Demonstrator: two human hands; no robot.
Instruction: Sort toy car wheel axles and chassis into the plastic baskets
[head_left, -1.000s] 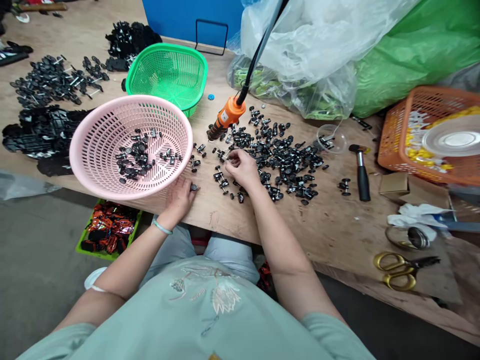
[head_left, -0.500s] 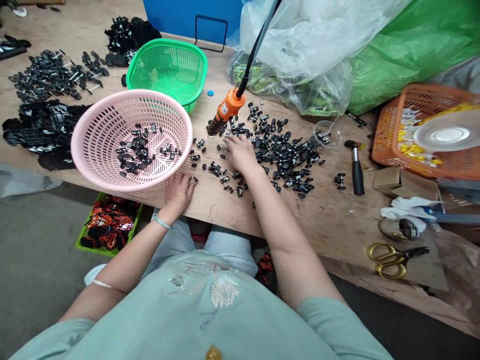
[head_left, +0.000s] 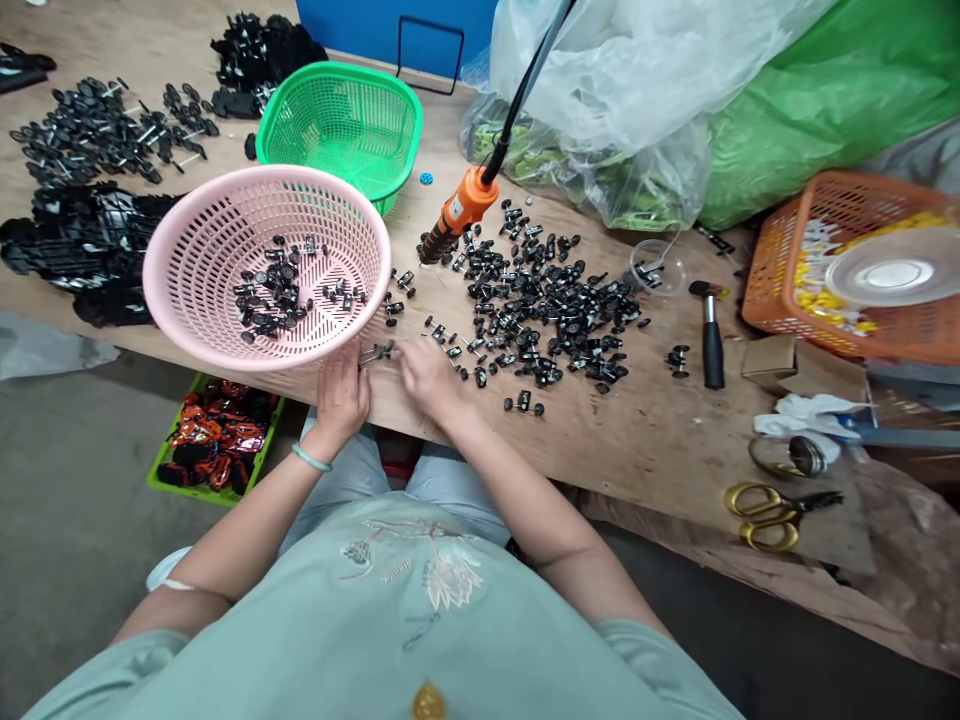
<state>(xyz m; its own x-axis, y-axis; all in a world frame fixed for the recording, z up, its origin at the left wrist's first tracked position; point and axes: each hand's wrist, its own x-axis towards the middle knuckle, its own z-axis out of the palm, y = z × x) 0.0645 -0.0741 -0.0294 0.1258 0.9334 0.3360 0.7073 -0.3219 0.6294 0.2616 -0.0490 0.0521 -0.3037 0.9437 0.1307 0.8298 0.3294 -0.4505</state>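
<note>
My left hand (head_left: 343, 392) rests at the table's front edge below the pink basket, its fingers drawn together beside a small black toy wheel-and-axle part (head_left: 381, 350). From the other side, my right hand (head_left: 429, 376) pinches at the same part, fingertips close to the left hand's. Exactly how the fingers grip it is partly hidden. Several similar parts lie in the pink basket (head_left: 176, 300). A large loose pile of wheel-and-axle parts (head_left: 559, 310) spreads to the right of my hands. One of these parts (head_left: 523, 403) lies apart near the front edge.
An orange electric screwdriver (head_left: 466, 203) hangs from a cable over the table. Behind the pink basket stands a green basket (head_left: 409, 130). To the right are a hammer (head_left: 712, 345), gold-handled scissors (head_left: 765, 518) and an orange basket (head_left: 765, 260). Black parts (head_left: 82, 250) are heaped left.
My right hand has moved from the pile toward the left hand and lower, meeting it at the small part. A wheel-and-axle part now shows alone near the front edge.
</note>
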